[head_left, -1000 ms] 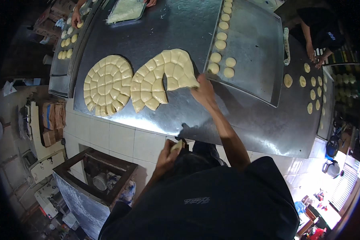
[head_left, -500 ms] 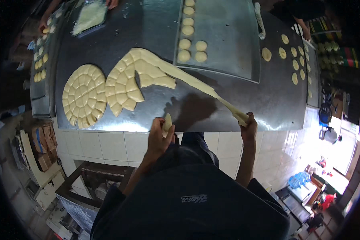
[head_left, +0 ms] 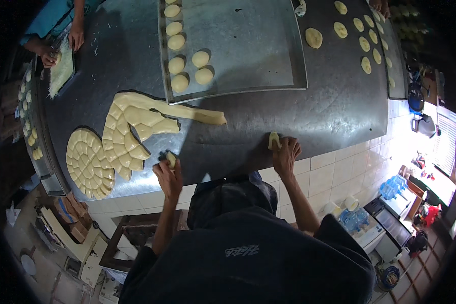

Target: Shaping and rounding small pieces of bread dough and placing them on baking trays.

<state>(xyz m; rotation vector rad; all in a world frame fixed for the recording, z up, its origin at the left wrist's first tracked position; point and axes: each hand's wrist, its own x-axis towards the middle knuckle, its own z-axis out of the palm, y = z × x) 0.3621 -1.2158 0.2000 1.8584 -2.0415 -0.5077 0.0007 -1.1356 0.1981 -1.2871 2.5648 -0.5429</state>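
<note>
My left hand grips a small pale dough piece at the steel table's front edge. Farther right, my right hand is closed on another short dough piece at the tabletop. Left of both hands lie a round dough slab scored into segments and a second scored, irregular slab. A long unscored strip runs from the second slab toward the right, its free end separate from my right hand.
Behind the slabs sits a large tray with dough balls. Flattened rounds lie at the right. At upper left a co-worker's hands work over a shallow tray of pale shreds. More dough-filled trays flank both table ends.
My right hand has come away from the stretched strip with a short piece and moved left; the strip is now shorter. My left hand has moved left. The view has swung rightward.
</note>
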